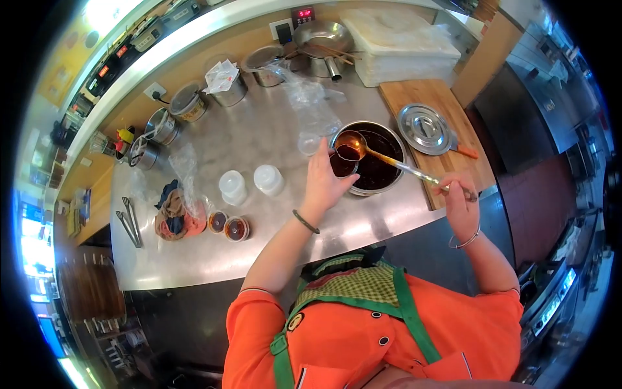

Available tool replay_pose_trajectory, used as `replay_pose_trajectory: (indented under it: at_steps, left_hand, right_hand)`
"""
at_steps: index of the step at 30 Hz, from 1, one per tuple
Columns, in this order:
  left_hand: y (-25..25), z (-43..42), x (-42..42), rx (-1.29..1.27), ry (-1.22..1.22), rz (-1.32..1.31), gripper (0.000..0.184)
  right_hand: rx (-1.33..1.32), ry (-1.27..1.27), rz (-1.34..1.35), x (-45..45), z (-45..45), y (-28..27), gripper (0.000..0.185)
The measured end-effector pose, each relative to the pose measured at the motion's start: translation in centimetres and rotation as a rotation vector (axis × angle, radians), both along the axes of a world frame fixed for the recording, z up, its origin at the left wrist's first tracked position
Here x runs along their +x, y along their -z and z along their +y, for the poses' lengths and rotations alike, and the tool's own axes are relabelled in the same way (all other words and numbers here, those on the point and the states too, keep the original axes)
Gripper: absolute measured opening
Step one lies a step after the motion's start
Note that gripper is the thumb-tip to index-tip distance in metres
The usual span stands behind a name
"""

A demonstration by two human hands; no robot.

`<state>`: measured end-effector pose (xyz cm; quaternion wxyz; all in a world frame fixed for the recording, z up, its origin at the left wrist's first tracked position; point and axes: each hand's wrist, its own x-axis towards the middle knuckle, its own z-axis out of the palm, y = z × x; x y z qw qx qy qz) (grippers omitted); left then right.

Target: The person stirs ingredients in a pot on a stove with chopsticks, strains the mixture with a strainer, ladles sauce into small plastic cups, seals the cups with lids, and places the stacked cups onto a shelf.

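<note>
A steel pot (pixel 402 147) of dark brown sauce (pixel 380 174) stands on the metal counter. My left hand (pixel 327 178) is closed around a small transparent plastic cup (pixel 344 163) over the pot's left side; dark liquid shows in the cup. In my right hand (pixel 459 204) is the long handle of a ladle (pixel 403 166), gripped near its end. The ladle's bowl tilts at the cup's rim. Left of the pot are stacks of plastic cups (pixel 268 179) and lids (pixel 232 185). Two filled, lidded cups (pixel 237 228) sit nearer the counter's front edge.
A pot lid (pixel 424 128) and an orange-handled tool (pixel 465 152) lie on the wooden cutting board (pixel 483 172) to the right. Plastic bags (pixel 311 97), cloths (pixel 172 211) and tongs (pixel 131 223) lie about the counter. Several metal containers (pixel 188 104) and a white box (pixel 398 48) line the back.
</note>
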<state>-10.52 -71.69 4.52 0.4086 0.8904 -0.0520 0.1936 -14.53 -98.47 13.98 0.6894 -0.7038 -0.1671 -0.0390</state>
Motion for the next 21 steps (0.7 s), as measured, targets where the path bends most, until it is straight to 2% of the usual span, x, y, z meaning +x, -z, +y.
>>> replay_pose_trajectory:
  at_steps: [1, 2, 4, 8, 10, 14, 16, 17, 18, 20, 21]
  left_hand:
    - [-0.1, 0.0, -0.1, -0.001, -0.005, 0.000, 0.101]
    - [-0.1, 0.1, -0.2, -0.006, -0.019, 0.005, 0.101]
    - [-0.1, 0.3, -0.4, -0.011, -0.038, 0.009, 0.101]
    - [0.1, 1.0, -0.8, -0.023, -0.031, -0.020, 0.102]
    - [0.2, 1.5, -1.2, -0.020, -0.042, -0.027, 0.102]
    - [0.8, 2.8, -2.7, -0.050, -0.078, 0.007, 0.101]
    - [1.5, 3.7, -3.6, -0.047, -0.093, -0.022, 0.101]
    - [2.0, 4.2, -4.1, -0.046, -0.098, -0.043, 0.100]
    - [2.5, 4.6, -4.7, -0.047, -0.103, -0.062, 0.099]
    - [3.3, 5.6, -6.1, -0.036, -0.125, -0.071, 0.098]
    - [3.8, 6.1, -6.8, -0.026, -0.135, -0.085, 0.097]
  right_hand:
    - [-0.200, -0.035, -0.107, -0.2, 0.0, -0.4, 0.022]
    - [-0.201, -0.039, -0.108, -0.3, 0.0, -1.0, 0.022]
    - [-0.445, -0.168, -0.404, -0.4, 0.2, -2.0, 0.023]
    - [-0.436, -0.196, -0.435, 0.0, 0.6, -0.8, 0.022]
    - [0.151, 0.021, 0.031, 0.4, 0.7, 1.5, 0.023]
    - [0.346, 0.115, 0.162, 1.0, 0.2, 2.8, 0.024]
    - [-0.107, 0.170, -0.028, 1.2, -0.6, 4.1, 0.024]
    - [-0.320, 0.110, -0.109, 1.0, -0.8, 4.0, 0.017]
    - [-0.320, 0.096, -0.105, 0.9, -0.8, 4.4, 0.017]
    - [-0.675, -0.042, -0.377, 0.8, -0.3, 5.3, 0.008]
    - [-0.673, -0.056, -0.375, 0.8, 0.2, 5.3, 0.008]
